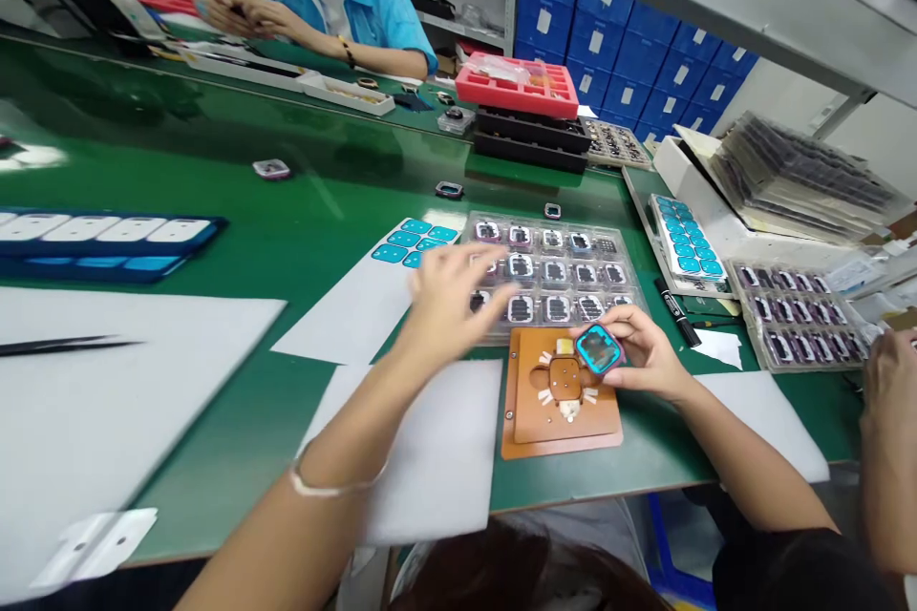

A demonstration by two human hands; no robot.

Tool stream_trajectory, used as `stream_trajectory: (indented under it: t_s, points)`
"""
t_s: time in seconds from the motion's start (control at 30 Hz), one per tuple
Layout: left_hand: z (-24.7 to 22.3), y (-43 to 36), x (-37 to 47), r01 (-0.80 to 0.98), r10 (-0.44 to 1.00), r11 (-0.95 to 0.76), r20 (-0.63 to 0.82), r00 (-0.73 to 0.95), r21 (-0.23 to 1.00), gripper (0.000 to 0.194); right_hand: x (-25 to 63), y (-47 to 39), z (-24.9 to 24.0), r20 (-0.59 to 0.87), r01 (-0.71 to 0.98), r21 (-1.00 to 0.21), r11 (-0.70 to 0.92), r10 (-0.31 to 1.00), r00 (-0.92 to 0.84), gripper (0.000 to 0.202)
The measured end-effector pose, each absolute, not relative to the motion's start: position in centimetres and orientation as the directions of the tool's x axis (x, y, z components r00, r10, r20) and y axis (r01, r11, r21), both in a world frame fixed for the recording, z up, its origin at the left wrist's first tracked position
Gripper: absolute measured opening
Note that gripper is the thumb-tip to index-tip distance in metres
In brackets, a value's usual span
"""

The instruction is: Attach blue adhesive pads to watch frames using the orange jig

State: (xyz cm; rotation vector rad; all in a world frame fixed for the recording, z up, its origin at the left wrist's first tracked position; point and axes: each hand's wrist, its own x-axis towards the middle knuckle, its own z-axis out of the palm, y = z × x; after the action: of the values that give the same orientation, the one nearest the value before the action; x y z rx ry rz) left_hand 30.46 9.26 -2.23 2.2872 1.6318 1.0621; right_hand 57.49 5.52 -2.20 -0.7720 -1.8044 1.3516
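Observation:
Between the fingers of my right hand [645, 353] is a small squarish watch case [599, 349] with a bright blue rim, held over the right edge of an orange-brown fixture block [530, 420]. My left hand [455, 301] hovers with its fingers spread, over the left side of a clear plastic tray [623, 291], and holds nothing that I can see. Several similar watch cases [554, 272] sit in that tray's pockets. Left of the tray lies a sheet of blue squarish stickers [408, 239] on white backing. The fixture has a squarish centre plate with pale pads around it.
White paper sheets [430, 458] lie around the fixture. Black tweezers [72, 345] rest at left. On the right are a black marker [677, 312], a second filled tray [799, 315] and another person's hand [888, 391]. A co-worker [391, 10] sits across the green table [322, 153].

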Motion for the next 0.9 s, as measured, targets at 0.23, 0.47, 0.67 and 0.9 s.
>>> stream_trajectory:
  t_s: [0.23,0.47,0.67,0.9]
  points:
    - [-4.1,14.5,25.9,0.921,0.927,0.151,0.273,-0.258,0.359,0.049,58.3,11.0,-1.6,0.256,0.284,-0.850,0.444,0.818,-0.514,0.052]
    - [-5.5,14.8,25.2,0.913,0.950,0.242,0.112,-0.292,0.328,0.043,59.3,20.8,1.2,0.284,0.785,-0.358,0.506,0.860,-0.425,0.050]
    - [-5.4,15.2,25.1,0.888,0.915,0.322,0.133,-0.381,0.327,0.039,59.5,27.9,2.8,0.245,0.966,-0.095,0.239,0.946,-0.210,0.053]
    - [-5.5,15.7,24.9,0.806,0.850,0.436,0.112,-0.515,0.401,0.043,59.3,27.3,0.6,0.245,0.954,0.006,0.298,0.925,-0.291,0.037]
